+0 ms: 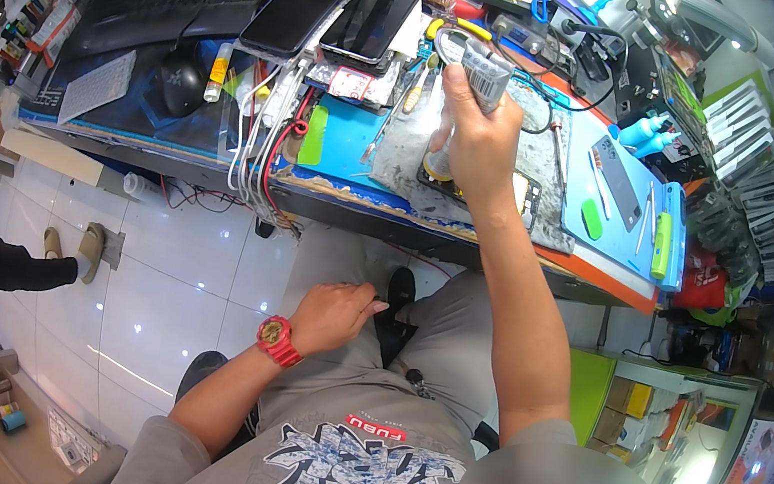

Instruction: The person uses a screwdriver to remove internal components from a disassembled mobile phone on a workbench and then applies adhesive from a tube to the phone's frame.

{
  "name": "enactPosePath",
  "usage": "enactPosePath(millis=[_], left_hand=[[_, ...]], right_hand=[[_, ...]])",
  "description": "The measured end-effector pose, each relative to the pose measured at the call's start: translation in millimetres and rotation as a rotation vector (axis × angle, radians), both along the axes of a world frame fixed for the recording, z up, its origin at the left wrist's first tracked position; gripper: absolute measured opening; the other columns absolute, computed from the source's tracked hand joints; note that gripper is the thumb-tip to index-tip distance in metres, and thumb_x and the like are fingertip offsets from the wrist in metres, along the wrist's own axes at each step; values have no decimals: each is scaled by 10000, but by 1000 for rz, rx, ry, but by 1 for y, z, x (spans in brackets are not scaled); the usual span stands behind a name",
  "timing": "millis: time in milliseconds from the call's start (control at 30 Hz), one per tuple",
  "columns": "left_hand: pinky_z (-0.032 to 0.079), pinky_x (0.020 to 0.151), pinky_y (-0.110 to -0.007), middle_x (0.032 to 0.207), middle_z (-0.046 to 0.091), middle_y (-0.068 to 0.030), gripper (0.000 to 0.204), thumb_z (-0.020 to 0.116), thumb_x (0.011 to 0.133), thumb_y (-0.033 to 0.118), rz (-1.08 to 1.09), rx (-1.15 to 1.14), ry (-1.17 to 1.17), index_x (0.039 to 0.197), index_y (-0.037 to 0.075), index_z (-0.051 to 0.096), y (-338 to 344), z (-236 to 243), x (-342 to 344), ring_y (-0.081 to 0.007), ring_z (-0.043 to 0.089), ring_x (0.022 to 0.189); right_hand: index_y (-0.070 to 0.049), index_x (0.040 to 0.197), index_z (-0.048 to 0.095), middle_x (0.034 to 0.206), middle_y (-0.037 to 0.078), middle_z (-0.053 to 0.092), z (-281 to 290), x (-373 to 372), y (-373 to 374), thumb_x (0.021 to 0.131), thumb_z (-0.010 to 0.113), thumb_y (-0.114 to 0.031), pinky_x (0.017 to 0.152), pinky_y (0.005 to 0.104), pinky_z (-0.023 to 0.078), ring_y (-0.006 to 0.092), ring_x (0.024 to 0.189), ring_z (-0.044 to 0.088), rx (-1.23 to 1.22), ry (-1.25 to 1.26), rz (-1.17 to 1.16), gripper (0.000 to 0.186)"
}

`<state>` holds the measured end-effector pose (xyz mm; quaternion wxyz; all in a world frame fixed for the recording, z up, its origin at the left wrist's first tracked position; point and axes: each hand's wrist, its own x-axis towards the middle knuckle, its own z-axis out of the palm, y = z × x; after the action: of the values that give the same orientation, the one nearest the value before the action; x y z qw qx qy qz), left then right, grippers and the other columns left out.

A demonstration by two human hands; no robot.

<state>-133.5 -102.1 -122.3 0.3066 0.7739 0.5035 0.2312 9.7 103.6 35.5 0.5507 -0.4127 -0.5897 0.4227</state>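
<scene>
My right hand (484,141) is closed around a grey tube-like container (485,73) with a barcode, held over the grey work mat (399,165) on the bench. What its lower end touches is partly hidden by my fingers. Just below that hand a yellow rounded piece (437,164) shows, and beside it lies an opened phone (524,195) with dark and yellow inner parts. My left hand (333,317) rests on my thigh, fingers stretched out and holding nothing, with a red watch (278,339) on the wrist.
Two dark phones (297,13) (373,22) lie behind a bundle of cables (270,117). A keyboard (177,1) and mouse (182,78) sit left. On the right, a blue mat (570,205) carries a phone panel (616,182) and tools. A person's sandaled feet (90,251) show at left.
</scene>
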Motion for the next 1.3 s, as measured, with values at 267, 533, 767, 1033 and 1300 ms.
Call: enactPosePath(millis=[267,533,767,1033,1300], left_hand=[[516,684,-537,780,685,-209,311,617,1079,290,-5,9,-7,913,27,628,0,-2,0,-443,680,747],[511,674,-545,773,679,-213,320,609,1086,305,-1,12,-19,926,28,615,1,0,-1,-447,678,743],[502,655,-547,732,658,-209,326,607,1090,308,4,30,-30,915,33,585,0,-1,-1,-447,665,715],[497,638,-536,712,646,-201,327,614,1086,299,-3,53,-37,902,33,569,1,-1,0,-434,659,693],[499,647,-527,729,652,-188,325,609,1088,300,-1,33,-24,904,36,567,2,-3,0,-423,665,707]], right_hand=[[-24,880,659,616,21,606,2,-9,4,1062,712,-342,452,301,455,120,470,579,-13,13,-7,370],[-31,876,653,622,13,589,-3,-5,26,1062,706,-326,458,303,473,125,488,588,-1,27,31,353],[-29,876,648,662,21,610,-5,-3,39,1056,700,-314,491,315,498,134,514,597,4,38,25,341],[-39,875,649,657,30,606,-6,-1,51,1050,693,-296,486,325,498,138,518,603,29,1,28,314],[-34,879,665,662,33,614,-8,1,66,1046,697,-315,489,328,502,135,524,594,29,5,17,328]])
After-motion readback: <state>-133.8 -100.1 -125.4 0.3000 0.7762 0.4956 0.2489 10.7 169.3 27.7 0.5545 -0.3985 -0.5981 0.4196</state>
